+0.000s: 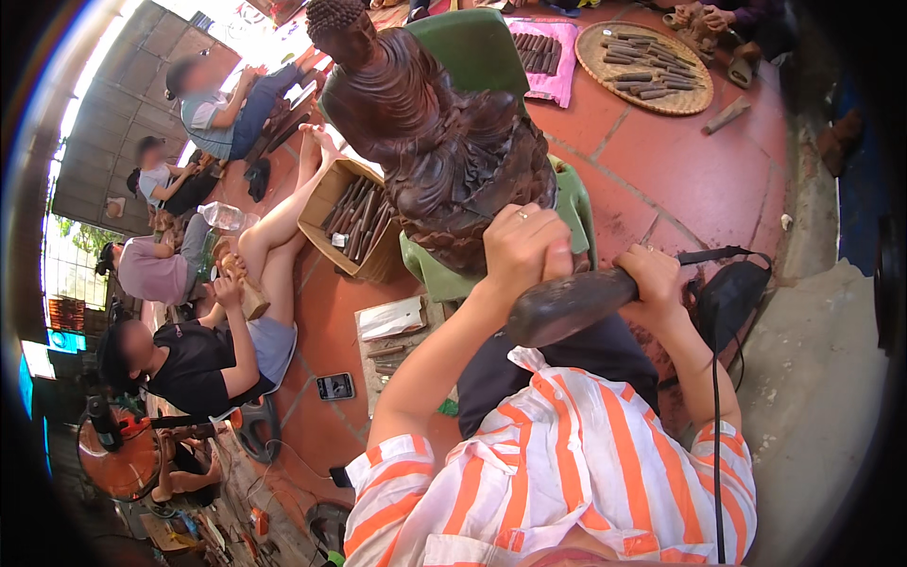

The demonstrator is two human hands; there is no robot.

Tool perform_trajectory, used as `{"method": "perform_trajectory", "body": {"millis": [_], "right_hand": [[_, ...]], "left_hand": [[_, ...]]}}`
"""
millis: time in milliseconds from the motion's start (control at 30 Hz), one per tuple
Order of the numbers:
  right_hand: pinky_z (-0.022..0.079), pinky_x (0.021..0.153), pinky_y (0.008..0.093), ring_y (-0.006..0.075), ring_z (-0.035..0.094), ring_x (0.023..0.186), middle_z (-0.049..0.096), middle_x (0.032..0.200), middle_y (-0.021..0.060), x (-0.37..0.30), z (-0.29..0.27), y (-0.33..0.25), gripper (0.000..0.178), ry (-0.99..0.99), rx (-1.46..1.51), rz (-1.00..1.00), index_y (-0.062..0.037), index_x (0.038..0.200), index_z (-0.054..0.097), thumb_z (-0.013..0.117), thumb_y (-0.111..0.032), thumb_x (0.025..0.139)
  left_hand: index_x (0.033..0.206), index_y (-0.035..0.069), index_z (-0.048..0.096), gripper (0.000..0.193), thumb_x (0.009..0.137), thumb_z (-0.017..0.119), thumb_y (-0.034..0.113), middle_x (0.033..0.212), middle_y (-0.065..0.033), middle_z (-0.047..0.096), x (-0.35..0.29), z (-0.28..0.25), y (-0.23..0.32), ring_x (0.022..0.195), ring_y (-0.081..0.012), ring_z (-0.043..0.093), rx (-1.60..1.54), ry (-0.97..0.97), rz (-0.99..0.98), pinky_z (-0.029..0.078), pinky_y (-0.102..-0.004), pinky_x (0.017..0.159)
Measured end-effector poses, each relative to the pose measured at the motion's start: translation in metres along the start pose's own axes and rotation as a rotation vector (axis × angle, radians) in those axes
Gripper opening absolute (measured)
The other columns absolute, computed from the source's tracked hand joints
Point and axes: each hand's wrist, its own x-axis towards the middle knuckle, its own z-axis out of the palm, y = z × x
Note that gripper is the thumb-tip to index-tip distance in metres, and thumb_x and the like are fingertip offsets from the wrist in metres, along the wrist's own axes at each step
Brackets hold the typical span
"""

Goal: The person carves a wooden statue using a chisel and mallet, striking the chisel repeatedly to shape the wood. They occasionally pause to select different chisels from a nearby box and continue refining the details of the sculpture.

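Note:
A dark carved wooden statue of a seated figure point(444, 151) stands on a green plastic chair point(482, 47) in front of me. My left hand point(527, 248) is closed at the statue's lower right side, around a chisel whose thin dark shaft points at the carved base; most of the tool is hidden by the fingers. My right hand point(654, 281) grips the narrow end of a dark wooden mallet point(572, 310). Its thick, rounded head reaches left, just below my left hand. Whether the mallet touches the chisel, I cannot tell.
A cardboard box point(316, 227) of chisels stands left of the chair. More tools lie on a round woven tray point(694, 99) and a pink cloth point(557, 90). A phone point(335, 386) lies on the tiled floor. Several people sit at left; a black bag point(737, 293) is at right.

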Motion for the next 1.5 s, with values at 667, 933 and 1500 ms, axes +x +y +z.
{"method": "perform_trajectory", "body": {"millis": [667,933,1500], "right_hand": [[0.040,0.070,0.0226,0.0089,0.049,0.077,0.054,0.086,0.0020,0.002,-0.012,-0.029,0.036,0.175,0.626,0.594,-0.0022,0.105,0.049,0.068,0.003,0.075],[0.042,0.072,0.0235,0.0097,0.052,0.080,0.056,0.091,0.0045,0.041,-0.044,-0.044,0.040,0.040,0.597,0.450,-0.0009,0.108,0.050,0.069,0.004,0.073],[0.046,0.065,0.0311,0.0232,0.060,0.073,0.056,0.080,0.0108,0.116,-0.042,-0.051,0.047,-0.081,0.217,0.027,-0.0039,0.111,0.050,0.068,0.004,0.069]], "left_hand": [[0.053,0.013,0.035,0.053,0.096,0.028,0.043,0.046,-0.0007,0.031,0.030,-0.112,-0.021,0.046,-0.0125,0.029,-1.209,0.268,-0.350,0.027,-0.0284,0.051],[0.053,0.009,0.035,0.055,0.094,0.025,0.044,0.045,-0.0030,0.032,0.025,-0.091,-0.036,0.044,-0.0155,0.030,-1.115,0.275,-0.439,0.028,-0.0297,0.047],[0.083,0.006,0.051,0.045,0.097,0.027,0.041,0.052,-0.0051,0.047,0.026,-0.066,-0.033,0.038,-0.0127,0.034,-1.043,0.382,-0.460,0.027,-0.0247,0.034]]}}
